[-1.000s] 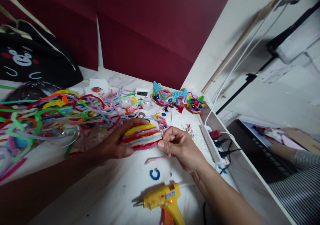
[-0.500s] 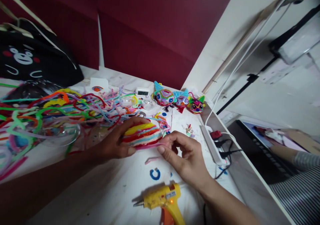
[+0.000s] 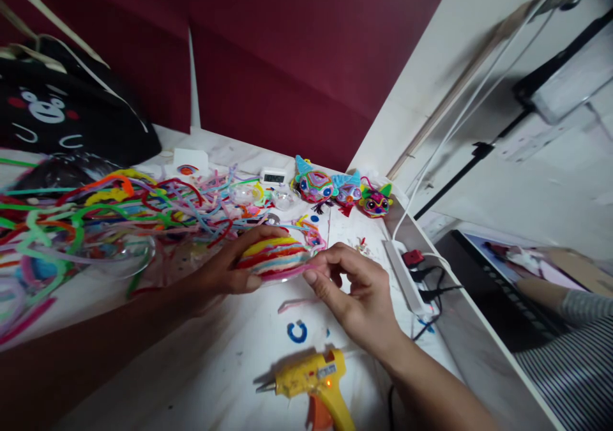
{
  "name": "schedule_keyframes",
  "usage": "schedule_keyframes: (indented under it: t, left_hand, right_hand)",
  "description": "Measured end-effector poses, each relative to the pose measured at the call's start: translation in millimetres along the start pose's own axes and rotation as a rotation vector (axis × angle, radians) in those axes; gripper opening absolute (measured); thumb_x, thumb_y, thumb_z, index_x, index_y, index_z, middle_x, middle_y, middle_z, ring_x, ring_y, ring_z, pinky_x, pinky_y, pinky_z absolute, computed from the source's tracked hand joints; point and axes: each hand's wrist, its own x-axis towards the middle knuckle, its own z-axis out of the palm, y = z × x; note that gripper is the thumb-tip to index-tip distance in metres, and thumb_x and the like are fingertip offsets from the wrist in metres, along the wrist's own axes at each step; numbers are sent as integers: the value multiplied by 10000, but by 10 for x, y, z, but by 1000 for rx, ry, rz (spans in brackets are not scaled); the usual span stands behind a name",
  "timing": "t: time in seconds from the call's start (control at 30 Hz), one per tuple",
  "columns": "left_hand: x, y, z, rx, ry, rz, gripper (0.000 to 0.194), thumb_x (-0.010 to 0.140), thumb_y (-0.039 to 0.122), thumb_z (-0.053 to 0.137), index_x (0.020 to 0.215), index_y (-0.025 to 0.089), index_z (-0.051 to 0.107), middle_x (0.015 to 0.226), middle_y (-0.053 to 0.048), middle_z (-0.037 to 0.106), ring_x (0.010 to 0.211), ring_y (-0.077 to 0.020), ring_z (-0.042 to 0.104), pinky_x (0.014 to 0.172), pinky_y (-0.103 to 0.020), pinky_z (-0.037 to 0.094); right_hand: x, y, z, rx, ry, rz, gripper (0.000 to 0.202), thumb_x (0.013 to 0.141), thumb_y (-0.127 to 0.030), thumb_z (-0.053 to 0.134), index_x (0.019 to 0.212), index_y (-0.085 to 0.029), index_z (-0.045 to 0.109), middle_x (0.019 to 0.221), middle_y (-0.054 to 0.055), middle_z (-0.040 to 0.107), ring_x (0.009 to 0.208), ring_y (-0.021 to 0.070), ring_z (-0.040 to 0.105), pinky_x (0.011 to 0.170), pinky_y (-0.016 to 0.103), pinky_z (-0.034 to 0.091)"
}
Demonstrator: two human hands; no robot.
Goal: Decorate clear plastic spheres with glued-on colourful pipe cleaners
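Observation:
My left hand (image 3: 239, 262) grips a clear rounded shell (image 3: 275, 257) by its left side. Rows of yellow, red, orange, light blue and white pipe cleaner cover the shell. A pink pipe cleaner (image 3: 294, 271) lies along its near edge. Thumb and forefinger of my right hand (image 3: 354, 287) pinch the right end of this pink strand. Below the hands, a yellow glue gun (image 3: 311, 380) rests on the table with its orange light lit. Between it and the shell lie a blue curled piece (image 3: 297, 332) and a short pink scrap (image 3: 292, 305).
Tangled pipe cleaners (image 3: 119, 207) spread over the left side. Several decorated animal heads (image 3: 315, 185) stand at the back beside a small digital clock (image 3: 274, 176). A power strip (image 3: 409, 278) runs along the right edge. A black bag (image 3: 71, 112) sits back left. A striped sleeve (image 3: 584, 303) shows at right.
The shell has tilted slightly, and more of its clear lower rim shows under the pink strand. My right hand has shifted a little up and right, still pinching the strand.

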Motion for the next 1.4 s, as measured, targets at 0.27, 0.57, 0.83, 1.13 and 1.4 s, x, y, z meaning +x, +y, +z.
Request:
schedule_keyframes:
  t: [0.27, 0.57, 0.83, 1.13, 1.4]
  left_hand:
    - [-13, 23, 67, -107, 41, -81, 615, 659, 250, 700, 1259, 251, 569, 1250, -24, 664, 1181, -306, 577, 988, -376, 424]
    - [-62, 68, 114, -175, 105, -141, 600, 659, 273, 699, 1248, 270, 583, 1300, -11, 631, 1279, -336, 500, 1038, -398, 389]
    - [-57, 6, 52, -238, 56, -168, 592, 683, 272, 697, 1262, 284, 577, 1245, 5, 670, 1223, -305, 553, 1011, -369, 426]
    - [-28, 79, 139, -325, 76, -166, 501, 668, 214, 683, 1166, 245, 635, 1077, 5, 733, 1021, -231, 640, 862, -284, 479]
    - [-28, 78, 157, -286, 149, -176, 490, 672, 205, 674, 1158, 260, 635, 1057, 23, 730, 998, -217, 635, 807, -259, 477]
  right_hand:
    - [72, 5, -30, 6, -16, -102, 86, 856, -144, 700, 936, -175, 698, 797, 3, 631, 706, 102, 564, 629, 236, 457]
    - [71, 79, -51, -106, -93, -359, 267, 894, -33, 541, 1018, -198, 712, 899, 75, 674, 833, 165, 640, 705, 301, 530]
    - [57, 94, -72, -369, -118, -530, 311, 886, -16, 456, 1001, -159, 708, 867, 101, 657, 793, 176, 600, 673, 305, 501]
    - [49, 147, -45, -425, -91, -644, 222, 918, -94, 511, 1063, -163, 664, 900, 106, 679, 814, 199, 610, 681, 342, 513]
    - [36, 206, -14, -568, -94, -742, 295, 979, -114, 402, 1176, -81, 620, 935, 158, 692, 821, 234, 622, 656, 363, 505]
